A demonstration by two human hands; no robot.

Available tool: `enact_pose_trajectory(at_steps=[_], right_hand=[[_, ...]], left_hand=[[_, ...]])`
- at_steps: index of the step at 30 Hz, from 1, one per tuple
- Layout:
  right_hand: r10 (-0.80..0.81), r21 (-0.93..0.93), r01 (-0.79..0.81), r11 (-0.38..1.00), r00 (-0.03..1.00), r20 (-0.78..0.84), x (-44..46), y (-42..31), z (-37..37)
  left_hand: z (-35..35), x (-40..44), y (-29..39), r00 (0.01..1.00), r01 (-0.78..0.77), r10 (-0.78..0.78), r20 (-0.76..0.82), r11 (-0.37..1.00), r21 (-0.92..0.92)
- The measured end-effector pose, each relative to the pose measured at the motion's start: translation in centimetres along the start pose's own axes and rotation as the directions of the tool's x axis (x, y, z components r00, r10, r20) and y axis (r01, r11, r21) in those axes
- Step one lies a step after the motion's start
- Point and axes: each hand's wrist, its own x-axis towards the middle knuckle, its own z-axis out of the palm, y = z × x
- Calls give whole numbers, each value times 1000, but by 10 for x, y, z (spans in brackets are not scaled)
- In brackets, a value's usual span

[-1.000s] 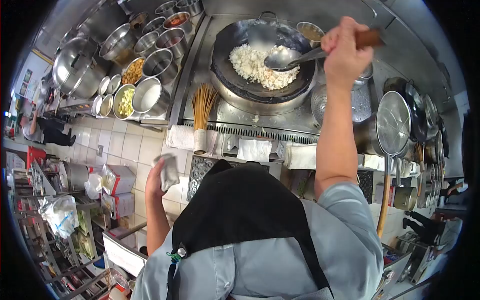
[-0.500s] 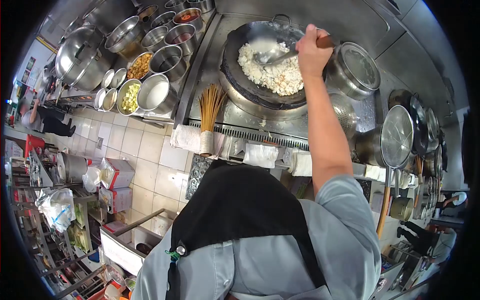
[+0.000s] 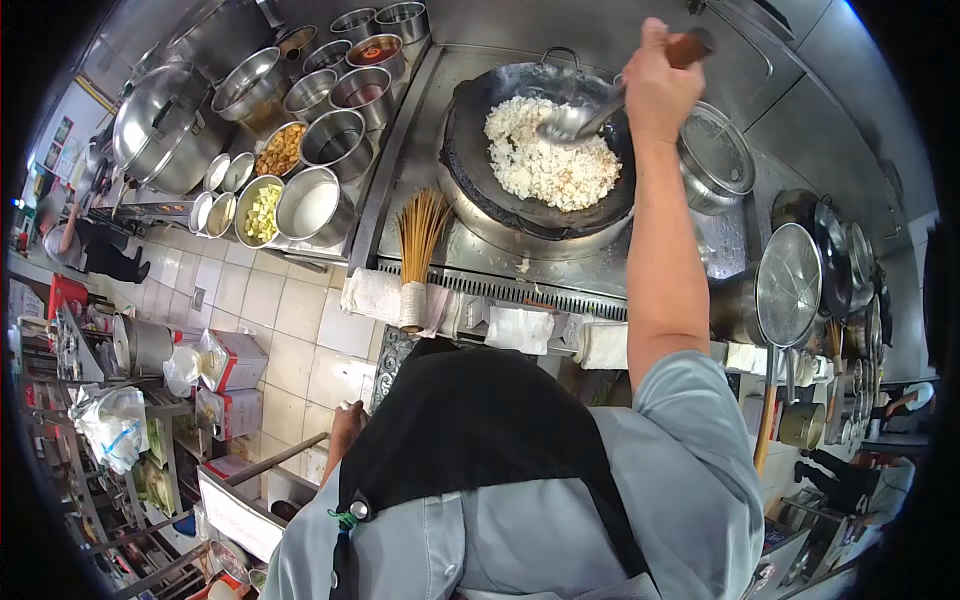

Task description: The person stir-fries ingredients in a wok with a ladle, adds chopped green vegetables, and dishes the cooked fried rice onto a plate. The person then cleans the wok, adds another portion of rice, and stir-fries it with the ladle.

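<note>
My right hand point(image 3: 663, 95) is closed round the brown wooden handle of a metal ladle point(image 3: 570, 125). The ladle's bowl sits at the upper part of the white rice point(image 3: 535, 165), touching or just over it. The rice has a few brownish patches and lies in a dark wok point(image 3: 465, 150) on the stove. Low by my left side, my left hand point(image 3: 347, 425) shows only in part beyond the black apron. Its fingers look curled, with a small bit of white at them that I cannot make out.
A bamboo wok brush point(image 3: 420, 240) stands at the stove's front edge beside folded white cloths point(image 3: 520, 330). Metal containers, one with yellow-green pieces point(image 3: 262, 212), crowd the left. A lidded pot point(image 3: 715, 155) and a strainer point(image 3: 790, 285) are on the right. Other people are farther off.
My right hand and the ladle have moved up and right, lifting off the middle of the rice. The rice looks more spread toward the front. My left hand has come into view.
</note>
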Motion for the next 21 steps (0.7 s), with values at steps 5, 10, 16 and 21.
enact_pose_trajectory(at_steps=[5, 10, 16, 21], right_hand=[[98, 121, -96, 988, 995, -6, -17, 54, 6], [-19, -28, 21, 999, 998, 65, 32, 39, 15], [72, -36, -72, 997, 997, 13, 9, 127, 13], [94, 150, -110, 983, 990, 109, -8, 15, 33]], left_hand=[[5, 9, -59, 985, -137, 83, 150, 908, 396], [2, 5, -82, 984, 19, -63, 169, 968, 251], [4, 5, -110, 937, -80, -1, 350, 973, 216], [-4, -56, 22, 911, 405, -412, -28, 879, 251]])
